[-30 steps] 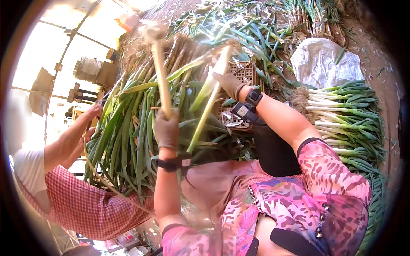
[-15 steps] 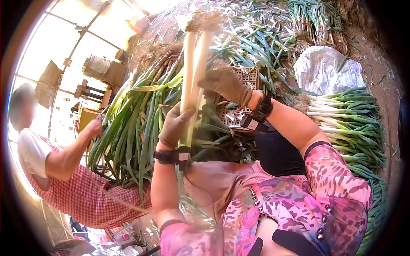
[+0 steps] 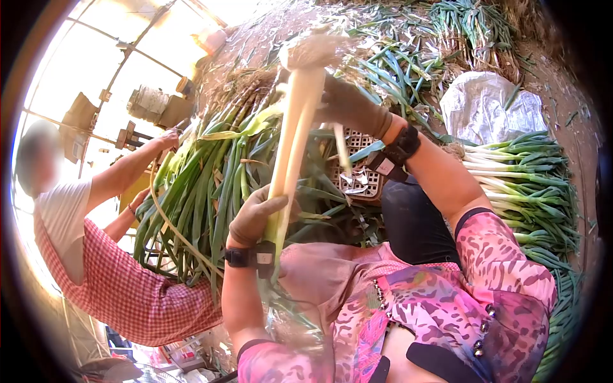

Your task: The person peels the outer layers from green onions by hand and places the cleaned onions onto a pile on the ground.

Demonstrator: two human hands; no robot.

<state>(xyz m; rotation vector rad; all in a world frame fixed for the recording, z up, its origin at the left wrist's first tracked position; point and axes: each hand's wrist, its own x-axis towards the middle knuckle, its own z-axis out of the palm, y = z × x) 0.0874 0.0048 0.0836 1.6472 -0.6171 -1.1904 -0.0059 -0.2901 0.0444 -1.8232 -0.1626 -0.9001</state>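
Two pale green onions (image 3: 295, 131) stand upright in front of me, their root ends (image 3: 314, 52) on top and blurred. My left hand (image 3: 257, 214), in a tan glove, is closed around their lower stalks. My gloved right hand (image 3: 351, 105) is closed beside the white stalks just below the roots, its fingertips partly hidden behind them. From under that hand dangles a pale strip of outer leaf (image 3: 343, 148). A large heap of untrimmed green onions (image 3: 211, 166) lies just left of the held stalks.
A brown plastic crate (image 3: 359, 186) with scraps sits behind my right wrist. At right, trimmed green onions (image 3: 530, 182) lie stacked beside a white sack (image 3: 490, 105). Loose leaves (image 3: 399, 73) litter the ground beyond. On the left, a co-worker in a checked apron (image 3: 137, 287) reaches over the heap.
My right hand has moved up toward the roots, and a pale strip now hangs beneath it. My left hand has shifted slightly down. The co-worker's arm has stretched farther up and right.
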